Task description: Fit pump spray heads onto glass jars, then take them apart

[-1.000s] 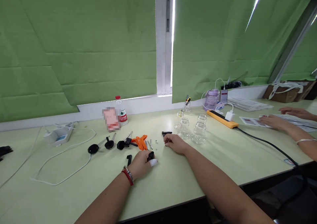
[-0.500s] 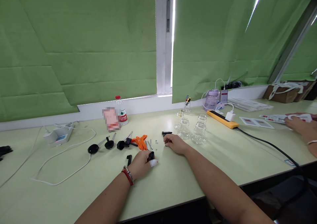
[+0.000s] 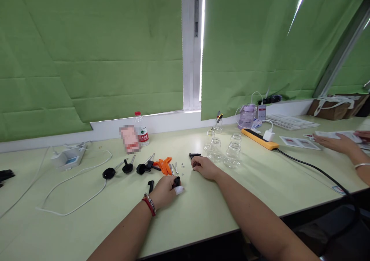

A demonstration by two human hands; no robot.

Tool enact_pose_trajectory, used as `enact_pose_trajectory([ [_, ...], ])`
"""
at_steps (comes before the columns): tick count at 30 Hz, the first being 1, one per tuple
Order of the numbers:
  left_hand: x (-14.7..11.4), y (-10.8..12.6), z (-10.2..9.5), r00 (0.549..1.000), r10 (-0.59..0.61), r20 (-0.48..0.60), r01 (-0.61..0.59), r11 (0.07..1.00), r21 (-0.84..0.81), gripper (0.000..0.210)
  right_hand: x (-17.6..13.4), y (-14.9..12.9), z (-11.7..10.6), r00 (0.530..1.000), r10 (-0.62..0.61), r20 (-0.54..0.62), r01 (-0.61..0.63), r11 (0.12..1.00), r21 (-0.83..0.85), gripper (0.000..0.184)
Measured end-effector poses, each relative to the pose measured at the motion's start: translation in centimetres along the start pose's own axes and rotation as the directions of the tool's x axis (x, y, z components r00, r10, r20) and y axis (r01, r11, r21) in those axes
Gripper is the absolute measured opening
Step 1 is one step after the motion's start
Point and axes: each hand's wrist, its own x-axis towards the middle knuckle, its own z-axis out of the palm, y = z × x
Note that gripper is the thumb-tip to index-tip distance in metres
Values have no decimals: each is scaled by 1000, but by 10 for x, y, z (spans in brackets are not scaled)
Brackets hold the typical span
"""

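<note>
My left hand (image 3: 164,191), with white tape on the thumb, is closed around a black hollow plastic part (image 3: 177,181) just above the table. Curled fingers of my right hand (image 3: 206,168) rest at the table, and what they hold, if anything, is hidden. Right behind them lies a small black ridged piece (image 3: 194,155). Between the hands are several tiny metal nuts (image 3: 182,165) and a few metal screws (image 3: 176,168). Orange plastic pieces (image 3: 163,165) lie beyond my left hand. A black handle-shaped part (image 3: 150,186) is beside my left wrist.
Black round parts with metal rods (image 3: 127,168) lie to the left. Clear glass jars (image 3: 232,155) stand at the right, before an orange power strip (image 3: 260,139). A water bottle (image 3: 141,130) stands at the back. Another person's hand (image 3: 337,143) handles papers at far right.
The other person's hands at far right have shifted, one moving left over the papers. My own hands look unmoved, and the parts on the table lie as before.
</note>
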Motion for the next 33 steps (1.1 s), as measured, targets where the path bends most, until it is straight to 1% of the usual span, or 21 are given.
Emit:
enact_pose_trajectory([
  [11, 0, 0, -1, 1000, 12, 2, -12, 1000, 7, 14, 0, 1, 1, 1000, -7, 3, 7, 1000, 12, 13],
  [33, -1, 1, -1, 1000, 1, 14, -1, 1000, 5, 14, -1, 2, 1, 1000, 3, -1, -3, 999, 40, 15],
])
